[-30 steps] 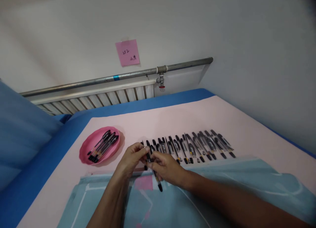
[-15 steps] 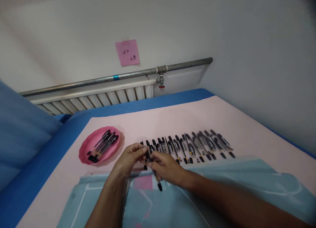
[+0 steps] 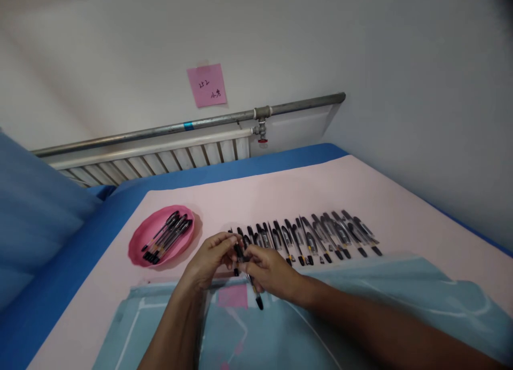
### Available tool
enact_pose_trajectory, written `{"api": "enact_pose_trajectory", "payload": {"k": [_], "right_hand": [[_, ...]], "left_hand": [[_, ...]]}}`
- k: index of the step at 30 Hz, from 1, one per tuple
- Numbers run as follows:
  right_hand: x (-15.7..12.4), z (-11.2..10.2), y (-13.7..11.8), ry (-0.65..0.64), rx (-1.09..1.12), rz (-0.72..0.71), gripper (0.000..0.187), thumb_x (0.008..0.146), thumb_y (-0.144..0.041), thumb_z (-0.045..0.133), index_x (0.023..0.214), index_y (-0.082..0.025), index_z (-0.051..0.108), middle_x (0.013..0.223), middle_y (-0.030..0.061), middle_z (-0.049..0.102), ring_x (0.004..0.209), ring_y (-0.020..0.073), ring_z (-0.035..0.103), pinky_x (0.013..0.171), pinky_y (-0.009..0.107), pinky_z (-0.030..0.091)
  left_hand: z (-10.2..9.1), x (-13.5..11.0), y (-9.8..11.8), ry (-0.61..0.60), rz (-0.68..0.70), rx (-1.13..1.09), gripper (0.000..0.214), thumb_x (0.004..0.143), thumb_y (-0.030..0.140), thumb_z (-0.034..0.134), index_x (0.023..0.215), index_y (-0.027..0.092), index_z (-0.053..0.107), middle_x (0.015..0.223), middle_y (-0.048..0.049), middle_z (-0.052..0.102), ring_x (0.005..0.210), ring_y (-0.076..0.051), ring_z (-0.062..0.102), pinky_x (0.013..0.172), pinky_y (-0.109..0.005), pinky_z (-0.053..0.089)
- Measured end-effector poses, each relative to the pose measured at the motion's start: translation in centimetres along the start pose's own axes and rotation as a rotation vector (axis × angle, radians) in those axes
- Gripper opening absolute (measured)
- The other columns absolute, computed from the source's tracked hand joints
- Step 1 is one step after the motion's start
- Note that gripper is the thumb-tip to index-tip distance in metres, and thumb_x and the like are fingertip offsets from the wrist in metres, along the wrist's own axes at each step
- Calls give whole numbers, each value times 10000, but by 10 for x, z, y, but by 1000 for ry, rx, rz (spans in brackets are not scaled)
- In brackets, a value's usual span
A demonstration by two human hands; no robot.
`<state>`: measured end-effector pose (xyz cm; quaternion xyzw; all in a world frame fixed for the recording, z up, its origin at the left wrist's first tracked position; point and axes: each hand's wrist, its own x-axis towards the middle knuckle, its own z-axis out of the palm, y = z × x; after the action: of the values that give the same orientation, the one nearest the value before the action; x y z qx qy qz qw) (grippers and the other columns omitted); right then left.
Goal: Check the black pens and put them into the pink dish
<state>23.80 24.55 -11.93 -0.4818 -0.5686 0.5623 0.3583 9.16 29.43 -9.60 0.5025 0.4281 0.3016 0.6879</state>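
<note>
My left hand (image 3: 210,260) and my right hand (image 3: 272,271) meet over the front middle of the pink sheet. Both pinch one black pen (image 3: 250,279), which slants down toward me with its dark end below my right hand. The left fingers close on its upper end, and the right hand wraps round the barrel. Just behind the hands lies a long row of black pens (image 3: 308,234), side by side, running to the right. To the left a pink dish (image 3: 138,239) holds several more black pens (image 3: 166,236).
The pink sheet (image 3: 280,194) covers a blue table (image 3: 60,263). A light blue cloth (image 3: 360,306) lies along the near edge under my forearms. A radiator and metal pipe (image 3: 180,127) run along the white wall, with a pink note (image 3: 206,85) above.
The hands have stayed nearly in place. The fingers have shifted slightly on the pen.
</note>
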Motion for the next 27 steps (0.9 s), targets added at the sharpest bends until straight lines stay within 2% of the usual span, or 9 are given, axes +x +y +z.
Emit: {"api": "enact_pose_trajectory", "payload": {"k": [3, 5, 10, 15, 17, 19, 21, 24, 27], "right_hand": [[0, 0, 1, -5, -18, -7, 45, 769, -182, 473, 729, -178, 453, 520, -78, 455, 373, 37, 429, 365, 141, 329], [0, 0, 2, -6, -20, -7, 36, 764, -179, 475, 732, -180, 457, 514, -81, 450, 371, 38, 428, 363, 142, 326], [0, 0, 1, -7, 14, 15, 43, 762, -175, 477, 725, -176, 455, 519, -80, 447, 370, 36, 424, 363, 140, 334], [0, 0, 1, -27, 18, -3, 31, 767, -177, 469, 738, -179, 457, 522, -80, 452, 371, 36, 427, 360, 137, 342], [0, 0, 2, -23, 25, 0, 29, 763, -169, 467, 742, -180, 452, 516, -83, 451, 366, 37, 427, 360, 139, 350], [0, 0, 1, -8, 33, 8, 37, 764, -170, 467, 737, -183, 444, 486, -92, 427, 355, 42, 424, 355, 142, 350], [0, 0, 1, 12, 34, 19, 42, 765, -175, 468, 733, -184, 442, 462, -98, 407, 345, 46, 417, 347, 145, 346], [0, 0, -1, 20, 13, 19, 39, 767, -188, 476, 738, -184, 450, 459, -96, 416, 344, 49, 419, 345, 149, 334], [0, -1, -1, 19, -18, 6, 54, 768, -198, 486, 729, -181, 453, 466, -87, 432, 353, 48, 424, 352, 148, 321]], "left_hand": [[2, 0, 0, 56, 4, 36, 297, 675, 429, 608, 664, 146, 519, 478, 21, 535, 390, -66, 447, 399, -177, 306], [2, 0, 0, 47, -4, 25, 304, 645, 413, 642, 616, 147, 497, 461, 25, 527, 381, -62, 441, 399, -176, 304], [-1, 0, 1, -14, -29, -15, 299, 635, 397, 653, 737, 128, 576, 520, 13, 553, 429, -70, 473, 430, -180, 345], [2, -1, -1, 14, -14, 97, 326, 648, 444, 626, 598, 151, 494, 452, 21, 525, 377, -71, 448, 404, -184, 315], [-1, -1, 1, 12, -5, 82, 312, 630, 433, 641, 625, 147, 517, 479, 20, 534, 402, -76, 458, 419, -189, 324], [-9, -1, 3, 103, 47, 66, 303, 643, 435, 620, 708, 145, 559, 520, 21, 540, 434, -83, 462, 436, -195, 330], [-20, 2, 3, 305, 127, 140, 278, 666, 429, 591, 721, 158, 563, 500, 40, 503, 428, -83, 431, 441, -200, 313], [-34, 8, -4, 577, 190, 460, 207, 633, 366, 623, 633, 170, 556, 489, 38, 490, 452, -97, 431, 464, -211, 276], [-40, 12, -12, 625, 122, 756, 203, 547, 315, 685, 529, 171, 543, 476, 16, 502, 467, -115, 434, 462, -225, 217]]}}
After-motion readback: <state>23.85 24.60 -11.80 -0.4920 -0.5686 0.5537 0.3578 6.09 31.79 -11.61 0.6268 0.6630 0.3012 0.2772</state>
